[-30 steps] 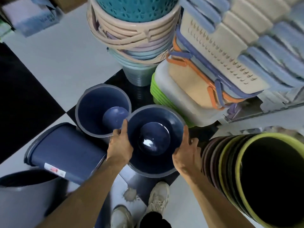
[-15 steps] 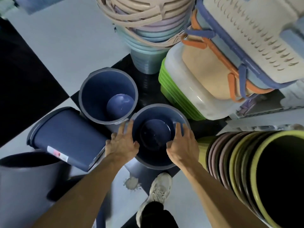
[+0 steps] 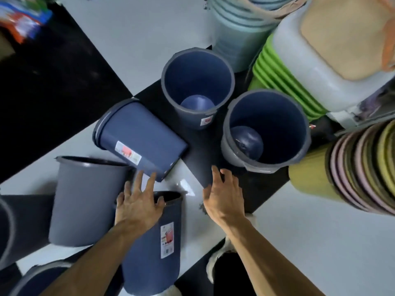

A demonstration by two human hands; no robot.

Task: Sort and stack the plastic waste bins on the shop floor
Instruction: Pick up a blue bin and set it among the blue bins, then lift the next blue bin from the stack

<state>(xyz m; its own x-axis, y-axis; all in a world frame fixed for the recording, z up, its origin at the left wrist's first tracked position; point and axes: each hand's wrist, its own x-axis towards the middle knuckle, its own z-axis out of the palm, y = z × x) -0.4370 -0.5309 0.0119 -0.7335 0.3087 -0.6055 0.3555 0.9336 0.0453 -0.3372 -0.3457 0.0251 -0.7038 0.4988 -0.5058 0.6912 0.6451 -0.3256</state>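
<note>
Two dark blue waste bins stand upright side by side: one [image 3: 197,86] at the back, the other [image 3: 267,129] to its right. A third blue bin [image 3: 139,139] lies on its side to the left, label up. A grey bin [image 3: 85,199] stands at the left. Nearest me is a further blue bin [image 3: 154,248] with a label. My left hand [image 3: 139,206] hovers over that bin's rim with fingers spread, holding nothing. My right hand [image 3: 224,197] is open above the floor, just in front of the right upright bin and apart from it.
A stack of olive and pink bins [image 3: 352,174] lies on its side at the right. Green basins [image 3: 284,82] under a white tub [image 3: 320,67] and pale stacked buckets [image 3: 235,35] crowd the back right. More grey bins [image 3: 6,231] sit at the left edge. My shoe [image 3: 215,259] is below.
Both hands have let go of the right blue bin and drawn back toward me. The view has tilted down and left, bringing the grey bin and the near blue bin into sight.
</note>
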